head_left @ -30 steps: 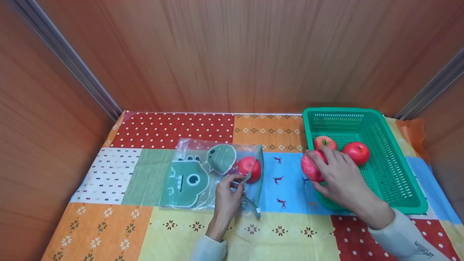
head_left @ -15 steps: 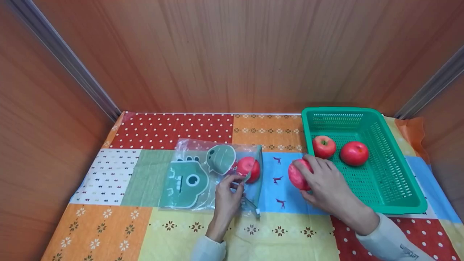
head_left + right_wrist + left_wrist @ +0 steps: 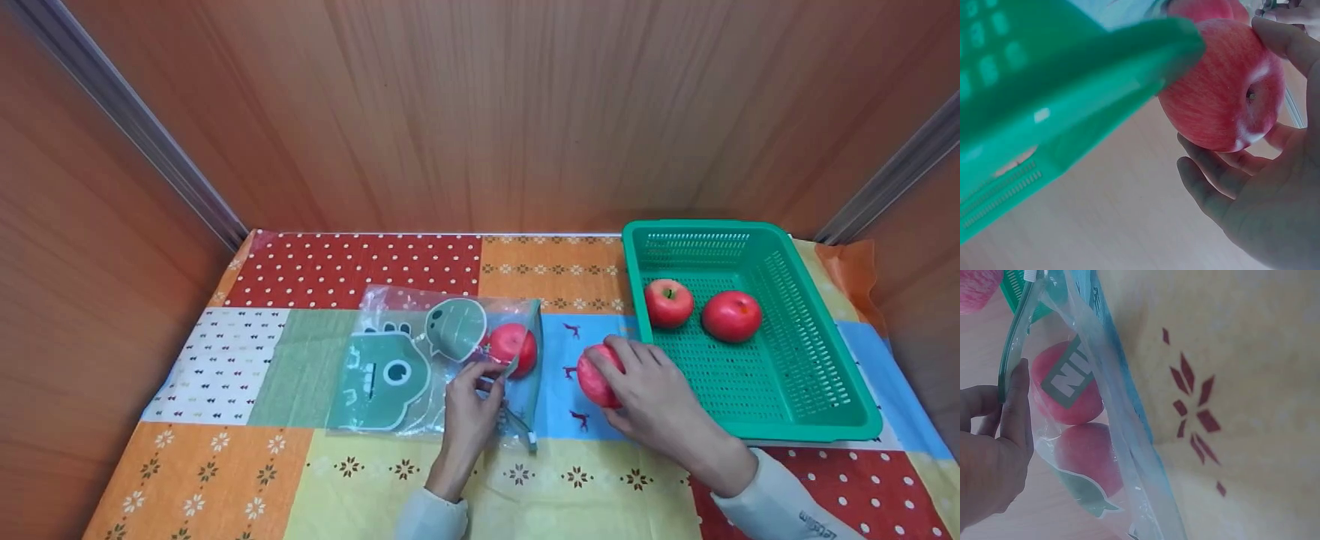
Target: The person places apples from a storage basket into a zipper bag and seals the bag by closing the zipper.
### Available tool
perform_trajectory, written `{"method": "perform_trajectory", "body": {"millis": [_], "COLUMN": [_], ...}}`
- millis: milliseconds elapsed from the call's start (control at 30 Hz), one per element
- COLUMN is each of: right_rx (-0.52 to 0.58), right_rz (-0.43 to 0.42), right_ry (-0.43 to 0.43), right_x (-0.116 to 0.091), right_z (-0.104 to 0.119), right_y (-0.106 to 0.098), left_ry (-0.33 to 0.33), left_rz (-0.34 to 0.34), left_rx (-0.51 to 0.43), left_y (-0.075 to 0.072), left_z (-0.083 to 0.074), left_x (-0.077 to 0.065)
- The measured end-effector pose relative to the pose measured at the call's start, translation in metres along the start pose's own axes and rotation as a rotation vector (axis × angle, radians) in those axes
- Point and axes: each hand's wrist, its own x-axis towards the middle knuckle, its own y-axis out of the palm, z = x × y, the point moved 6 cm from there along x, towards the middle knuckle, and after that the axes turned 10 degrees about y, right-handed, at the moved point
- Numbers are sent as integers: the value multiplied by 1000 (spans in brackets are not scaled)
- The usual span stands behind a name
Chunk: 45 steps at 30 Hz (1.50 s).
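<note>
My left hand (image 3: 472, 409) pinches the green-edged opening of a clear zip bag (image 3: 394, 394) with a green dinosaur print, lying on the cloth. Through the plastic shows a red apple (image 3: 510, 349) near the opening. In the left wrist view a second apple (image 3: 1089, 455) lies beside it in the bag, partly behind the print. My right hand (image 3: 652, 397) grips another red apple (image 3: 596, 376) from the right, fingers around its sides, between the bag and the green basket (image 3: 844, 360). The basket's rim is close to this apple in the right wrist view.
Inside the basket sit two apples, one with its stem up (image 3: 669, 304) and one to its right (image 3: 732, 316). A patchwork tablecloth (image 3: 405, 487) covers the table. Wood-grain panels (image 3: 480, 112) stand behind it and at both sides.
My right hand has carried the apple leftward from over the basket's left rim toward the bag. The left hand has kept its hold on the bag opening.
</note>
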Motion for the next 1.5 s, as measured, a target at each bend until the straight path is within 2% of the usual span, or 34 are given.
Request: {"method": "perform_trajectory", "body": {"millis": [333,667,967,1267,1500], "right_rx": [21,54,61,134,190], "right_rz": [21,69,87,105,84], "right_ry": [5,12,24,112,226], "right_x": [-2,-10,-9,-4,4], "right_z": [10,19,21,20,17], "right_y": [9,23,37,52,60], "left_ry": [-2,-16,-8,-24,-24], "left_rz": [0,-2,-4,3,3], "left_rx": [2,-9,-4,-18,-15], "left_y": [-1,2,2,3,3], "left_z": [0,5,5,5,4], "left_x": [0,-7,-5,-5,-2]}}
